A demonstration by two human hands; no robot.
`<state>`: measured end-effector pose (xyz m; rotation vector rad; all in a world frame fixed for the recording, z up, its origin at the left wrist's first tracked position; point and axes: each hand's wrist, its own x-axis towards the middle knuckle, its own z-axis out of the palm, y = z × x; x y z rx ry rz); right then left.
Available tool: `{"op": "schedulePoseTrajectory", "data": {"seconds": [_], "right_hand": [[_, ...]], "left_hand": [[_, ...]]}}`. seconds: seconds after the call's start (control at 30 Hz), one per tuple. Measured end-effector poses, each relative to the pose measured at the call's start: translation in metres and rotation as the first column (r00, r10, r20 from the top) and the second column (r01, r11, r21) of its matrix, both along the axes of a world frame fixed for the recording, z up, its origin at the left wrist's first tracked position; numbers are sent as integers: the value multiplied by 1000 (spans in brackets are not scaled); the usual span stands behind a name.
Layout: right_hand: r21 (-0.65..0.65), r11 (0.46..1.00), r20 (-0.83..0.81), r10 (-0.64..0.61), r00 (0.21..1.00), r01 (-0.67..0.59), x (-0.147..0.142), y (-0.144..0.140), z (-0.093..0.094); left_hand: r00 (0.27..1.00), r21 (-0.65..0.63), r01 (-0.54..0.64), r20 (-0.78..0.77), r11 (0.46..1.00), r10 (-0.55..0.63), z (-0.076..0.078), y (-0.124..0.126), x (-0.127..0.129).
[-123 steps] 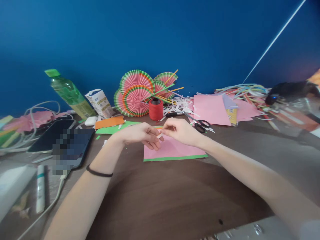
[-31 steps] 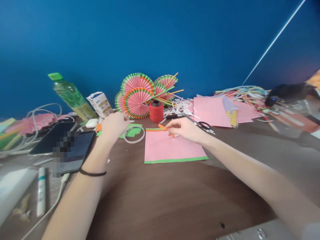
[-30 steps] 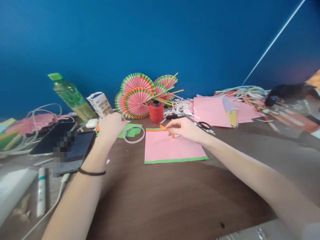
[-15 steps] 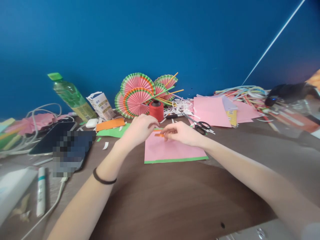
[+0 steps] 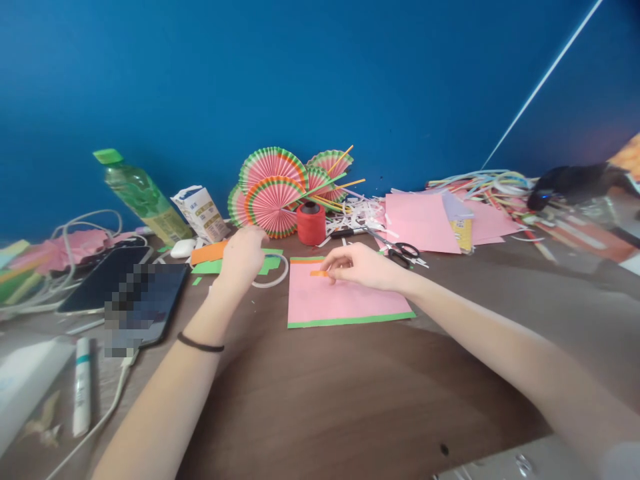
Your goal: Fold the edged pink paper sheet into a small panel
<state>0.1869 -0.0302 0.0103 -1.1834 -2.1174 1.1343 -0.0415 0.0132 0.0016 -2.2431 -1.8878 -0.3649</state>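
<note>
Pinched in my right hand (image 5: pixel 357 267) is a short orange paper strip (image 5: pixel 319 273), held just over a pink paper sheet (image 5: pixel 345 300). The sheet lies flat, with a green strip along its near edge and an orange and a green band at its far edge. My left hand (image 5: pixel 243 257) is over green paper (image 5: pixel 273 262) and an orange paper piece (image 5: pixel 207 252); its fingers are mostly hidden behind the back of the hand. Just right of its wrist lies a pale ring, like a tape roll (image 5: pixel 283 277), partly covered.
Pleated paper fans (image 5: pixel 277 200) stand at the wall behind a red thread spool (image 5: pixel 311 225). Black scissors (image 5: pixel 404 253) and pink sheets (image 5: pixel 420 223) are to the right. A green bottle (image 5: pixel 143 200), a carton (image 5: pixel 203 212), a phone (image 5: pixel 165 303) and a marker (image 5: pixel 82 387) lie left.
My left hand has moved left, from beside the orange strip to above the green paper, uncovering the pale ring and the sheet's far left corner. My right hand stays with the strip.
</note>
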Motion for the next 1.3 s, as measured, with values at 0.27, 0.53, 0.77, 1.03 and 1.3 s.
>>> {"op": "schedulePoseTrajectory", "data": {"seconds": [0.27,0.53,0.77,1.03,1.3], "right_hand": [[-31,999,-97,19,995,-22,-1,-1,-3],[-46,998,-77,36,996,-40,0,-1,-4],[-73,987,12,141,990,-140,13,14,-5],[-27,992,2,126,992,-126,9,10,-6],[277,953,-25,-116,993,118,5,5,-3]], "left_hand": [[939,-174,252,283,952,-197,15,-17,34],[807,-450,555,496,700,-321,24,-33,46],[861,-526,484,430,699,-272,27,-23,29],[826,-451,525,474,721,-305,23,-29,41],[764,-479,604,575,637,-292,28,-35,48]]}}
